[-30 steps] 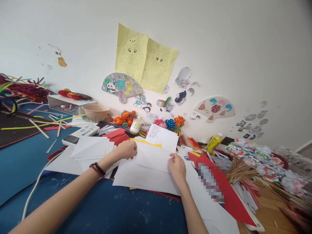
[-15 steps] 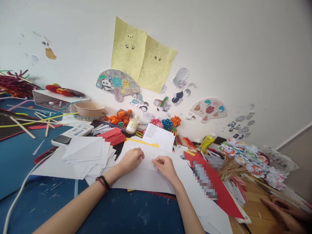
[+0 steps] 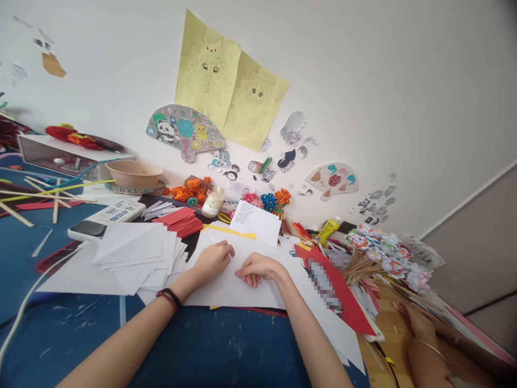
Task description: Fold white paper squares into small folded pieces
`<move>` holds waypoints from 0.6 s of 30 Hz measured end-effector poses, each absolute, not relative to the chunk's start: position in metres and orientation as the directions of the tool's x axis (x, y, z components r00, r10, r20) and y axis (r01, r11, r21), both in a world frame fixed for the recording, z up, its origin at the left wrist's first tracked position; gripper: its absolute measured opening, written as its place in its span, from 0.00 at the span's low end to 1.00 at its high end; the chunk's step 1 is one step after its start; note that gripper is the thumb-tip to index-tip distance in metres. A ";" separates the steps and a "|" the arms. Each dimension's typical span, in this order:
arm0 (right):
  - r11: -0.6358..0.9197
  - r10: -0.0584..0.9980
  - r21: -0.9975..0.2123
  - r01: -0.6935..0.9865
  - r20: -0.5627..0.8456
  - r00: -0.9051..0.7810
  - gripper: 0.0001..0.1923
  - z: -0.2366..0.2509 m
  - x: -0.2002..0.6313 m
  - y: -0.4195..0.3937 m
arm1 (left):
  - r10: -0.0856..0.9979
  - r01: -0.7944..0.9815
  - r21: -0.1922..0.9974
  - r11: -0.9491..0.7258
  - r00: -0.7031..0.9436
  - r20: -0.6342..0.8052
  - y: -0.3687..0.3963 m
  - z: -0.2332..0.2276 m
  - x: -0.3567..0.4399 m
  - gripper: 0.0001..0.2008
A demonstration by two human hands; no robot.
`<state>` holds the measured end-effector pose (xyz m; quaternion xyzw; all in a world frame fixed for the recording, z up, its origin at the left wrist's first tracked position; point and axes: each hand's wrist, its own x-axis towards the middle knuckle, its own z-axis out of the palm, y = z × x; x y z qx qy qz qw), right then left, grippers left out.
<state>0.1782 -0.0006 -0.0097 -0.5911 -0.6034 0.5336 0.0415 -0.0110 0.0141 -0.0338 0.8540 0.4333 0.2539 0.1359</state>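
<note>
2 hands, L (image 3: 213, 260) & R (image 3: 258, 268), fingers curled, pressing white paper (image 3: 242, 285) flat.

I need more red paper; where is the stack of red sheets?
In the head view, the red stack lies left of centre, beyond the left hand, between the white folded sheets and the small bottle.

Just 1 view here, a head-worn camera looking forward and down from the person's own spot at the blue craft table (image 3: 226, 350). It sits close over both forearms, tilted clockwise, so the white wall with paper cut-outs (image 3: 363, 81) slants across the top. No 2nd view, so nothing is shared.
</note>
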 end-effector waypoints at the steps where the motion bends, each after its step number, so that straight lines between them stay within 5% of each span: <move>1: -0.282 0.749 -0.689 0.667 -0.593 -0.295 0.16 -0.010 0.179 0.000 | 0.809 0.674 0.448 -0.588 0.497 0.316 0.013 -0.034 -0.011 0.14; 18: -0.336 0.775 -0.587 0.736 -0.617 -0.139 0.20 -0.007 0.211 -0.008 | 0.784 0.673 0.403 -0.620 0.519 0.340 0.011 -0.036 -0.014 0.13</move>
